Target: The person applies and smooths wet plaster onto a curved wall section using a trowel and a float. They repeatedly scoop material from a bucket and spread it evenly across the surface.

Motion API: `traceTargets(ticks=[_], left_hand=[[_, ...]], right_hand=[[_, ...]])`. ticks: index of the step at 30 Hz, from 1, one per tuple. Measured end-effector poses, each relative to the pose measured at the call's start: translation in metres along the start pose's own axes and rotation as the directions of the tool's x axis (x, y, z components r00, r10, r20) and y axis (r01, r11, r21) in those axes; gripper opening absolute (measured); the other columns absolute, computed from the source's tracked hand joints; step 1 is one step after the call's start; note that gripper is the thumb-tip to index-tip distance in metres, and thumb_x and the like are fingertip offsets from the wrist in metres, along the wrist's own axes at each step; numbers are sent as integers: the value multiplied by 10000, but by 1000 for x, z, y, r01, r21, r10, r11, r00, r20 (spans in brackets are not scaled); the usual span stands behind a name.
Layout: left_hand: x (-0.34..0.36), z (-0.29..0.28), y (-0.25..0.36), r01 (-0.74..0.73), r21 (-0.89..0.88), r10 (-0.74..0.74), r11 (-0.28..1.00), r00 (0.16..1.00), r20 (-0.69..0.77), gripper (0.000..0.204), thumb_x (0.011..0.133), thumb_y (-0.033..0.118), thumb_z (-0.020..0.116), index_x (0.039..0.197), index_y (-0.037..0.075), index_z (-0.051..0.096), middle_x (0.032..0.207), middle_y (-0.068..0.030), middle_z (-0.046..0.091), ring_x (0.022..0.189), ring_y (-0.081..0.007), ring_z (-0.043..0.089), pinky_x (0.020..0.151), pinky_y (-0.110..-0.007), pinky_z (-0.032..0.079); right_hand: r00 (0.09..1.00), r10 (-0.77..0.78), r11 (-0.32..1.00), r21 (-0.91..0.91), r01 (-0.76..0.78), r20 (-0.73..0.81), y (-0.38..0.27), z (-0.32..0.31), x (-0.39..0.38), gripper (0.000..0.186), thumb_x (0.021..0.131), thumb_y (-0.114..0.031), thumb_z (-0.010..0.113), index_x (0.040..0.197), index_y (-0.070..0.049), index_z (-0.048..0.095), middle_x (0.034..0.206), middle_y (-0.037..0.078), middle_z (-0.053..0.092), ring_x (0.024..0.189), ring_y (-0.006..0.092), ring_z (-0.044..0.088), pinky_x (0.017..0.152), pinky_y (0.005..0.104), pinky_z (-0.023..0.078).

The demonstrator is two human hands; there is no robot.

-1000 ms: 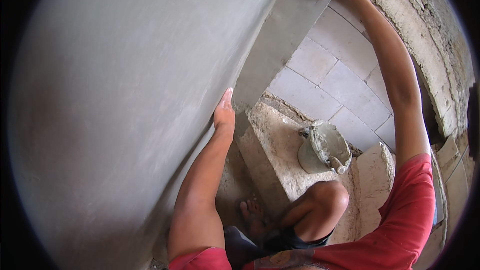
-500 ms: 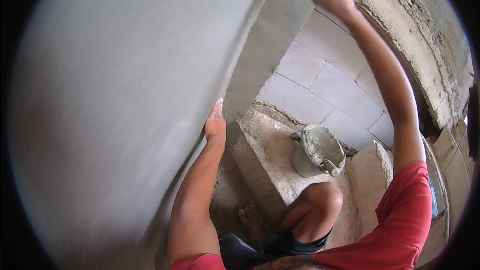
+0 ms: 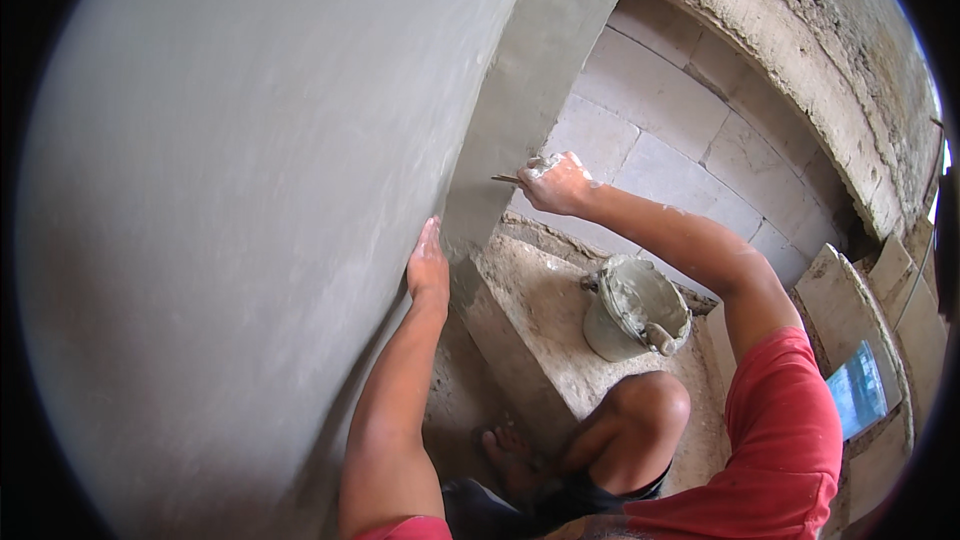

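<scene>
Smooth grey wet-plastered wall (image 3: 250,200): corner finishing appears in progress. Grey mortar-filled bucket (image 3: 635,308) stands on the concrete step below. Left hand (image 3: 428,265) lies open, flat against the corner. Right hand (image 3: 555,183) grips a small metal trowel (image 3: 512,178) at the reveal; next stroke probably demands steady blade pressure.

I see a smooth grey plastered wall (image 3: 250,190) and pale grey blocks (image 3: 650,130). The bucket (image 3: 630,310) is grey with mortar; my sleeve (image 3: 790,430) is red.

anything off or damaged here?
Nothing stands out. Left hand lies flat on the smooth grey plastered wall; right hand holds a trowel at the corner. The mortar bucket stands upright on the ledge.
</scene>
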State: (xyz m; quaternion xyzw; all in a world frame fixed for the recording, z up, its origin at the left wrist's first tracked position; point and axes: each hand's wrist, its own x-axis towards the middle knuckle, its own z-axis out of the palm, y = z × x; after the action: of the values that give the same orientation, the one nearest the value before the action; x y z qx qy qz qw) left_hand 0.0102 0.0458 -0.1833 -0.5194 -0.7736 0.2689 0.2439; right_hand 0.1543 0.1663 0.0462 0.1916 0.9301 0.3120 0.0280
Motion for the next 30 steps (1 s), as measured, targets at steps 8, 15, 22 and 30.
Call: traceTargets(ticks=[8,15,22,30], left_hand=[[7,9,7,4,-13,-4,1000,999,-35,655,1122,288,442,1690,3,284,1825,-114,121,1692,-305,20,1355,-510,-92],[18,19,17,36,-34,-39,999,996,-75,626,1135,288,402,1683,2,304,1820,-99,156,1691,-287,57,1356,-509,-98],[22,21,20,32,-95,-41,995,996,-86,614,1125,258,401,1672,-10,327,1820,-119,144,1690,-286,53,1369,-490,-56],[29,25,27,29,-72,-34,997,997,-73,621,1130,266,397,1679,-10,306,1819,-112,155,1689,-282,71,1366,-488,-60]], right_hand=[[934,249,968,51,-244,-257,62,-49,11,334,1015,-382,635,992,-73,759,888,200,769,833,389,766,763,536,608],[830,353,926,33,-377,-431,136,-135,19,405,980,-482,696,1045,-90,776,1002,169,790,993,371,761,869,515,598],[676,480,848,97,-522,-560,170,-214,20,441,983,-465,633,1241,-132,762,1072,172,801,1046,359,768,928,523,592],[850,218,957,-66,-283,-480,112,-195,32,415,994,-447,668,1198,-101,773,1044,194,790,1028,387,748,920,506,580]])
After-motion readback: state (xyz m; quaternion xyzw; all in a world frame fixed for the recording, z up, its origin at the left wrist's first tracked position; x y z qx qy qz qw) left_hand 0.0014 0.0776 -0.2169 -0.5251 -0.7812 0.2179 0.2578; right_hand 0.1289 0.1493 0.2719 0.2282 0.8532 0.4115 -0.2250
